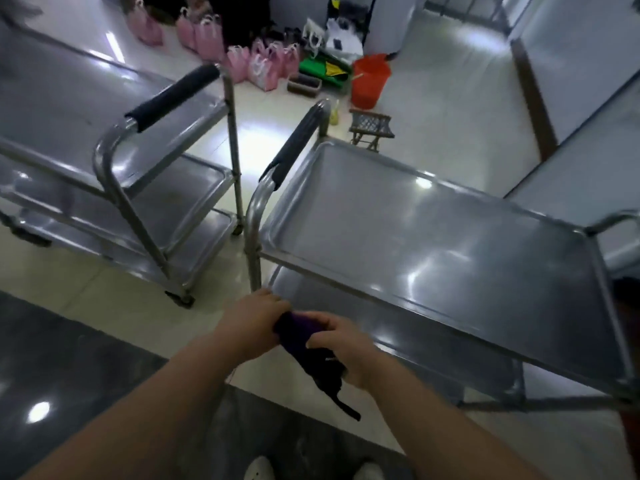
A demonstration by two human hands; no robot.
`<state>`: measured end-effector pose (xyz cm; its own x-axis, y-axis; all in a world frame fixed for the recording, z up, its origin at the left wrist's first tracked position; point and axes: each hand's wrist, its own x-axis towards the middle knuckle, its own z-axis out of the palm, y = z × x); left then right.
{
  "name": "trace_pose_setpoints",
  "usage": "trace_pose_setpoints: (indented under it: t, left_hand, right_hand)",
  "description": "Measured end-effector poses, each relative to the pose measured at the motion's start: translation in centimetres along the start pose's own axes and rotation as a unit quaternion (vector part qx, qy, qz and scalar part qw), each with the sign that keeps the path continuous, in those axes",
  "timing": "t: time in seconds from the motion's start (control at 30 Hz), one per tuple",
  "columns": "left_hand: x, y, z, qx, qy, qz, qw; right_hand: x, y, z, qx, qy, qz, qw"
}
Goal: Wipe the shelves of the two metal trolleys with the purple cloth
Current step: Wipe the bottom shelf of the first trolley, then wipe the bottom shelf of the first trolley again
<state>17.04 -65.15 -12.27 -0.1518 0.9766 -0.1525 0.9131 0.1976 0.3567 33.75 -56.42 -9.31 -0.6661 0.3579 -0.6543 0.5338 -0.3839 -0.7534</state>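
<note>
Head view: left hand [252, 313] and right hand [341, 344] both curled tight on the bunched purple cloth [300, 331], held in the air just short of the nearer trolley [252, 216]. Looks like readying the cloth, with no shelf touched yet; next calls for opening it flat onto the top shelf [433, 244].

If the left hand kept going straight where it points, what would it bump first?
The left hand would probably meet the near trolley's lower shelf, just past the purple cloth it grips; depth is unclear.
</note>
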Motion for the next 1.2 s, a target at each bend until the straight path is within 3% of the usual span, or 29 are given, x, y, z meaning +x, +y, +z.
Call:
trace_pose_setpoints:
  t: [0.27,0.6,0.83,1.2]
  left_hand:
    - [8.7,17.2,-3.3,-0.060,-0.126,0.113,0.984]
    - [14.2,49.2,3.8,-0.074,-0.207,0.268,0.938]
    - [18.6,63.5,8.3,-0.230,-0.185,0.209,0.932]
    - [33.6,76.7,10.0,-0.243,-0.146,0.221,0.933]
  right_hand:
    - [-14.6,0.9,-12.8,0.099,0.126,-0.049,0.986]
    - [-34.0,15.6,-32.9,0.311,0.255,-0.081,0.912]
    - [-40.5,20.4,-46.7,0.327,0.345,-0.094,0.875]
    - [-41.7,18.0,-63.5,0.319,0.461,-0.109,0.821]
